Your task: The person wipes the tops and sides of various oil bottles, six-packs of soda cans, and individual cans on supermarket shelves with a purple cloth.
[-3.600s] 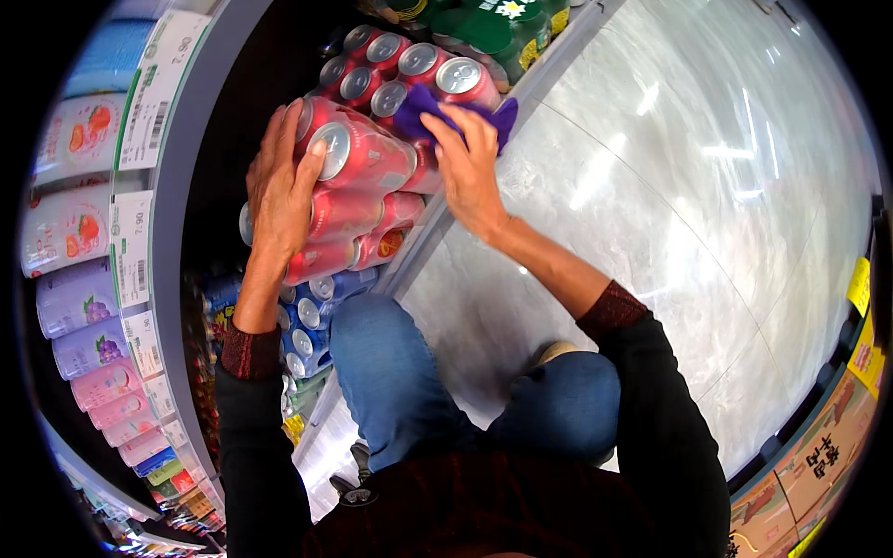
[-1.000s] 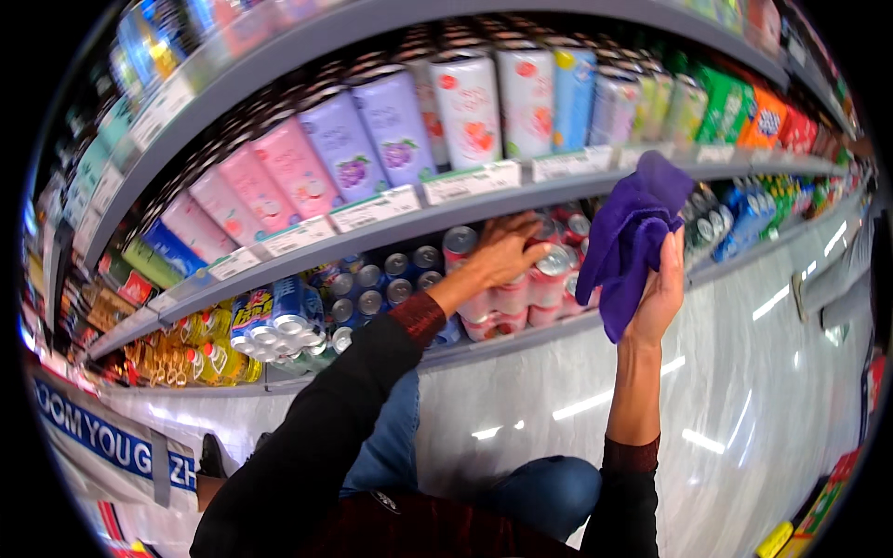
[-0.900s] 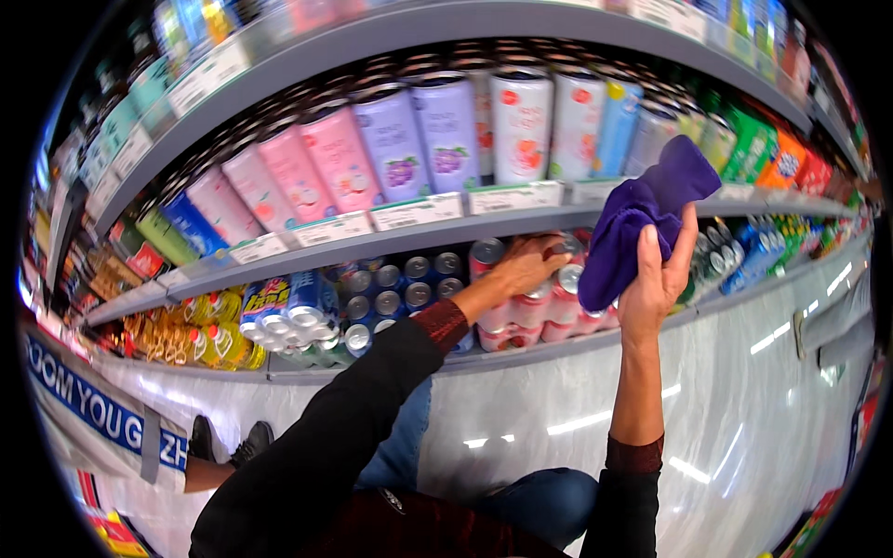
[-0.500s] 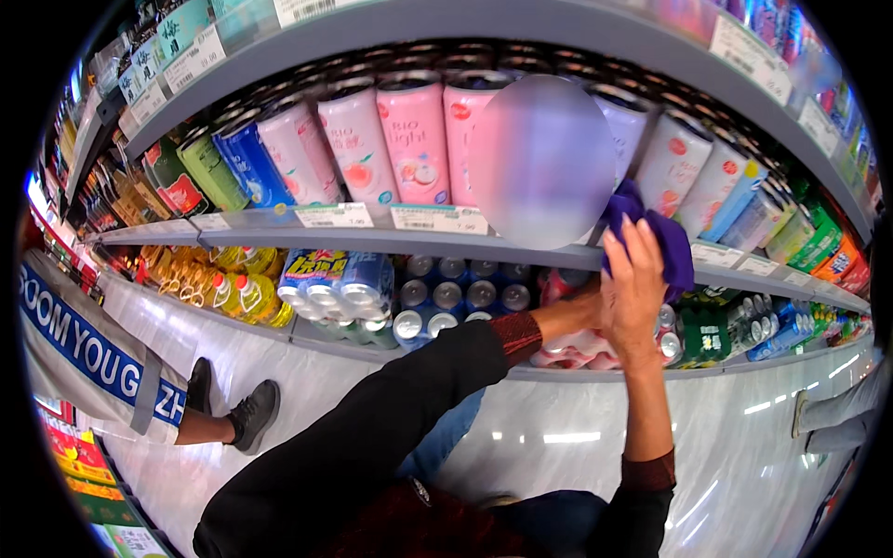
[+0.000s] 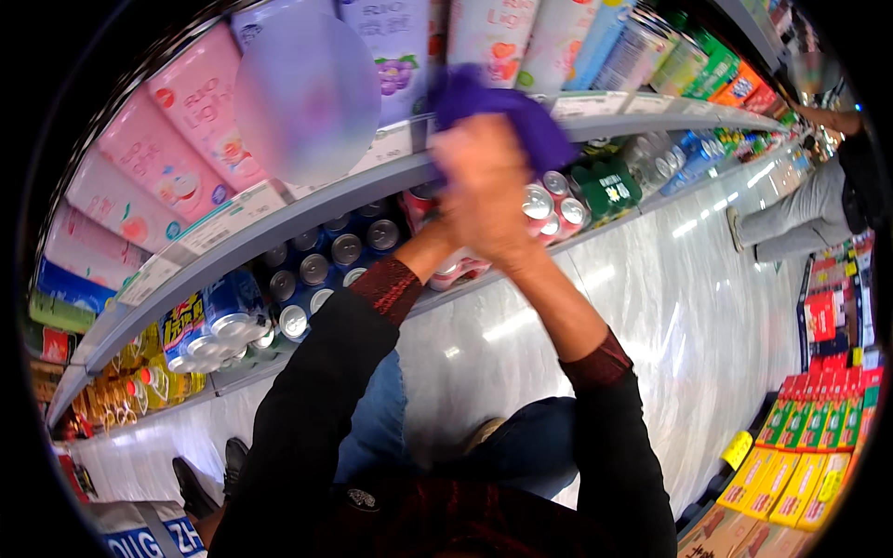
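A bunched purple cloth (image 5: 544, 135) is pressed at the front edge of the drinks shelf, by the price labels. My right hand (image 5: 493, 186) is closed on the cloth, its fingers smeared by motion. Behind and beside it is my left hand (image 5: 446, 223), mostly covered by the right one, so its fingers do not show. Just behind the cloth stand tall slim cans, among them a pale purple can (image 5: 391, 65) with a grape picture and a white can (image 5: 488, 42) with a peach picture.
Below the shelf edge (image 5: 381, 172) sit blue-wrapped can packs (image 5: 312, 270), red cans (image 5: 558, 209) and a dark green pack (image 5: 605, 186). A person in grey trousers (image 5: 805, 214) stands at right; another's dark shoes (image 5: 191, 488) show lower left. Yellow boxes (image 5: 777, 479) are lower right.
The view has swung right, so shelf and cans appear shifted left and tilted. My hands and the cloth now sit farther left in the picture, still together at the shelf edge.
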Action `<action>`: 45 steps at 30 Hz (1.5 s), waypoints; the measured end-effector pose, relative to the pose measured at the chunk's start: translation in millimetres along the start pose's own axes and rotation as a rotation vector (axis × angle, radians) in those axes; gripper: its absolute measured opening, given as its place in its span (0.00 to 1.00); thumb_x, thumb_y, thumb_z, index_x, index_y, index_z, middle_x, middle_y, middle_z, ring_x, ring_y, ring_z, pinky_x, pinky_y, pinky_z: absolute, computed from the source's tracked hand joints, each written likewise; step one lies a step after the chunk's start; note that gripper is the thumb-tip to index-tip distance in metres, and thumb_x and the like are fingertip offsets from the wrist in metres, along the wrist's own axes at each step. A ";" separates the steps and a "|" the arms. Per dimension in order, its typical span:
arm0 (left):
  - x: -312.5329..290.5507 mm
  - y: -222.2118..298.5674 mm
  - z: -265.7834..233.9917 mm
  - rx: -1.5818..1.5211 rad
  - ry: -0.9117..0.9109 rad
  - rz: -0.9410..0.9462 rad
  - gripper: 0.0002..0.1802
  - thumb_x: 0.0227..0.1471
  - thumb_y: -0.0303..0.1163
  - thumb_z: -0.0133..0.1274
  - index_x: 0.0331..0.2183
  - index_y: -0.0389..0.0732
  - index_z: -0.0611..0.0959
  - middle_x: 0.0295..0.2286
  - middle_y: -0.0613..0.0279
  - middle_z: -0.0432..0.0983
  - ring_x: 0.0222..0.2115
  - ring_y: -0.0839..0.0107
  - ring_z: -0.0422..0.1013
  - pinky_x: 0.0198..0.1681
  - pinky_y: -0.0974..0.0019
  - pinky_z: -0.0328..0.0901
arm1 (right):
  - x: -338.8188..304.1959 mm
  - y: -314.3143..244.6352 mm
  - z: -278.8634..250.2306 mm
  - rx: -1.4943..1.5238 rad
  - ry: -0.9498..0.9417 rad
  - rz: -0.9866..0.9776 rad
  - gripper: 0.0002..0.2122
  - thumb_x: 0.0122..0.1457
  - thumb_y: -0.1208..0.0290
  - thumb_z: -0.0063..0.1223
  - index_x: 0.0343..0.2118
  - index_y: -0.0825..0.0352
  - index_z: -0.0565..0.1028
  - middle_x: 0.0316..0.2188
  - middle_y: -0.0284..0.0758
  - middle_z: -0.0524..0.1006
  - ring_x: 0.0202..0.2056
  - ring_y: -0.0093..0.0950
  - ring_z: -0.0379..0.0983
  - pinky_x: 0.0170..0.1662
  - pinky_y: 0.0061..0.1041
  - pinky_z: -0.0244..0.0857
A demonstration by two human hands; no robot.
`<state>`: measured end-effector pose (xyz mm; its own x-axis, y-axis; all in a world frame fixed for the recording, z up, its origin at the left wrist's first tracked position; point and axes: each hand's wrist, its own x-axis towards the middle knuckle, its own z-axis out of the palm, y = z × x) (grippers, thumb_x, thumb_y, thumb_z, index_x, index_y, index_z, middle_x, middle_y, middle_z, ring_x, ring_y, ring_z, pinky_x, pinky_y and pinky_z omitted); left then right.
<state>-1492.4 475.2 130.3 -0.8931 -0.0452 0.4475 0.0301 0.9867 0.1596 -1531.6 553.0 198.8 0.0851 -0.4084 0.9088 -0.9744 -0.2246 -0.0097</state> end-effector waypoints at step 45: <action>-23.6 70.1 -129.9 -0.369 -0.252 -0.304 0.13 0.38 0.31 0.52 0.20 0.29 0.80 0.17 0.43 0.74 0.20 0.52 0.73 0.25 0.56 0.65 | 24.9 -2.9 -58.6 0.034 0.006 0.053 0.17 0.43 0.82 0.49 0.40 0.68 0.75 0.39 0.39 0.75 0.47 0.38 0.69 0.47 0.34 0.57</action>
<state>-1411.0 525.2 245.3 -0.9649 -0.2361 0.1152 -0.1310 0.8127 0.5678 -1538.8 595.3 245.9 0.0323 -0.4153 0.9091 -0.9698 -0.2331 -0.0720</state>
